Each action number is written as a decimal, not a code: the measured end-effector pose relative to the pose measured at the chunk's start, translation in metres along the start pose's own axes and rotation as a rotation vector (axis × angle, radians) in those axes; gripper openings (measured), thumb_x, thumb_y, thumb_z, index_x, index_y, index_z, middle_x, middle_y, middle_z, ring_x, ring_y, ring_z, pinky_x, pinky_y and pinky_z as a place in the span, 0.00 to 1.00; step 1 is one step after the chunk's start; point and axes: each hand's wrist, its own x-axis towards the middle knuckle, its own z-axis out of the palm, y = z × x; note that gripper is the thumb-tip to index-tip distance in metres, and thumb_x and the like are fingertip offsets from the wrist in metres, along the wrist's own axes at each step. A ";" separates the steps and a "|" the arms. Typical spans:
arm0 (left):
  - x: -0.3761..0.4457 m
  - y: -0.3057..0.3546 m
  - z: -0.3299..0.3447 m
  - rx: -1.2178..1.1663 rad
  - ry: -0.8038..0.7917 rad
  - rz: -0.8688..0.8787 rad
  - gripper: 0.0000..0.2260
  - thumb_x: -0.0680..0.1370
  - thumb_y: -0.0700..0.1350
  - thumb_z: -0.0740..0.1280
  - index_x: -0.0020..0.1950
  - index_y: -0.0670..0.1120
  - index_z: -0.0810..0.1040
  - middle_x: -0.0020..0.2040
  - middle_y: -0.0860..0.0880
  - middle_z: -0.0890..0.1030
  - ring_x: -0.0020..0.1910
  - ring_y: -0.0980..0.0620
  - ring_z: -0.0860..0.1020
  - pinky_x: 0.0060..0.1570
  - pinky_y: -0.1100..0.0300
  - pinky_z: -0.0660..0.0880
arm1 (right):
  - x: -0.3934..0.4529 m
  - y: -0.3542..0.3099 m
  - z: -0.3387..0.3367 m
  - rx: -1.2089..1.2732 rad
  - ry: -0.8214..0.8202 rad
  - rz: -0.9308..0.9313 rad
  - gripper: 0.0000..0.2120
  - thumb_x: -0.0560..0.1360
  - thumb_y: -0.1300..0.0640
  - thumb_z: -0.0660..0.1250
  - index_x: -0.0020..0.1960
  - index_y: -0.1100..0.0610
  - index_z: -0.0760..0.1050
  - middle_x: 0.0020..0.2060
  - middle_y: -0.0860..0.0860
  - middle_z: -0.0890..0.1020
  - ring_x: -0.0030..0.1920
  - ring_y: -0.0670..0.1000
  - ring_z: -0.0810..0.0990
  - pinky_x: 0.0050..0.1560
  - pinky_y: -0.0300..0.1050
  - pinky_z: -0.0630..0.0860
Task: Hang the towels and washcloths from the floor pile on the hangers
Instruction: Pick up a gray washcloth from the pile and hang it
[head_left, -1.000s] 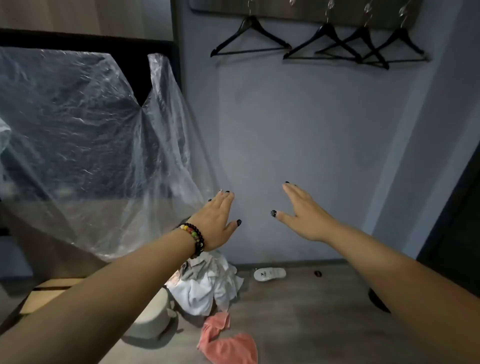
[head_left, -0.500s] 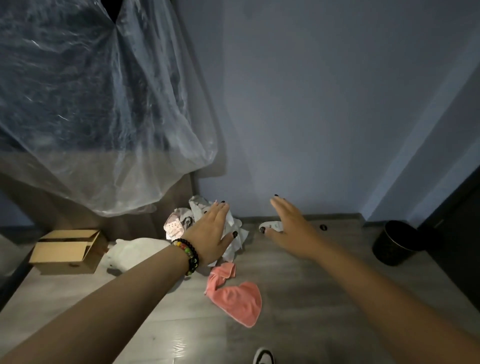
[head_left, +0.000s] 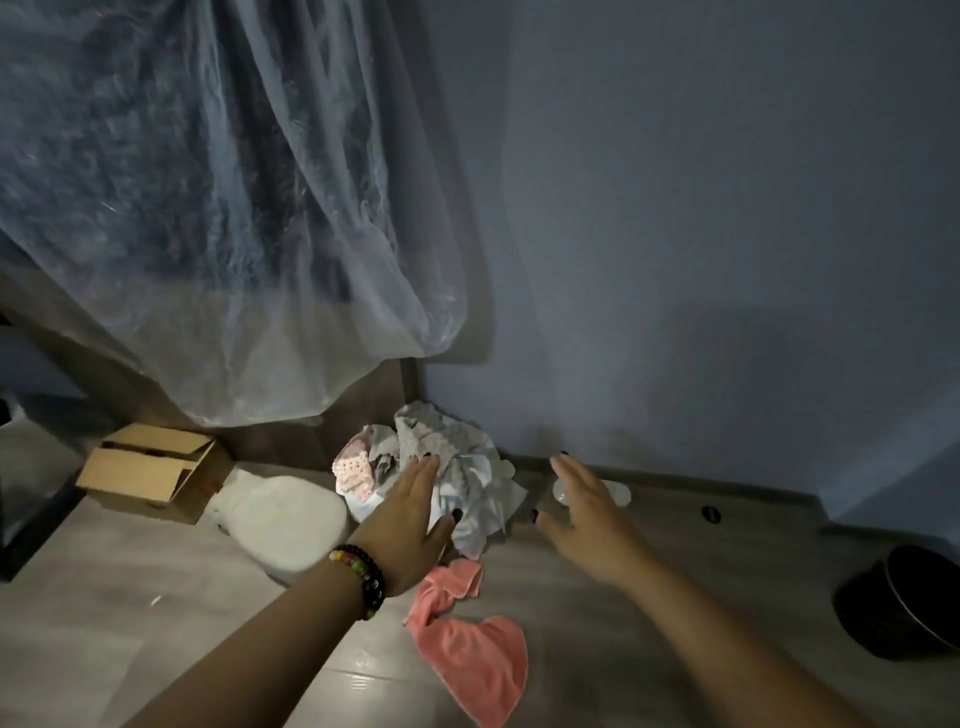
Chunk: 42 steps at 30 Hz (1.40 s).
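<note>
White and grey towels (head_left: 457, 473) are lying piled on the floor (head_left: 649, 597) by the far wall; you are reaching with your left hand (head_left: 410, 525) and right hand (head_left: 587, 519), fingers straight, gripping nothing.

Beaded bracelet (head_left: 363, 579) — dark nail polish

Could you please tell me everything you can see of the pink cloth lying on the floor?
The pink cloth is a soft, towel-like piece in salmon pink, lying crumpled on the grey wood-look floor. Its wider end spreads flat toward the camera; a narrower twisted part runs up toward the pile of pale cloths in the corner, ending close to it. It lies apart from the rest of the pile. Neither hand holds it; the left hand reaches out just above its upper end.
</note>
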 end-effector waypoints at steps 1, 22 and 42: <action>0.009 -0.003 0.001 -0.018 0.013 -0.020 0.30 0.82 0.51 0.58 0.78 0.43 0.48 0.79 0.46 0.50 0.78 0.51 0.46 0.70 0.67 0.43 | 0.012 0.003 -0.001 -0.001 -0.016 -0.004 0.35 0.78 0.51 0.64 0.78 0.58 0.49 0.78 0.51 0.51 0.77 0.49 0.50 0.73 0.39 0.49; 0.160 -0.225 0.259 -0.344 0.053 -0.441 0.29 0.82 0.50 0.58 0.79 0.45 0.50 0.79 0.48 0.52 0.78 0.53 0.47 0.73 0.60 0.49 | 0.214 0.159 0.264 0.389 0.047 0.269 0.27 0.77 0.56 0.65 0.74 0.52 0.61 0.73 0.50 0.64 0.72 0.47 0.62 0.64 0.35 0.59; 0.216 -0.339 0.378 -0.394 0.319 -0.245 0.24 0.80 0.54 0.60 0.75 0.53 0.61 0.72 0.57 0.68 0.70 0.58 0.66 0.71 0.52 0.62 | 0.335 0.255 0.456 0.780 0.646 0.120 0.16 0.76 0.66 0.64 0.57 0.48 0.69 0.52 0.46 0.77 0.51 0.40 0.77 0.47 0.26 0.72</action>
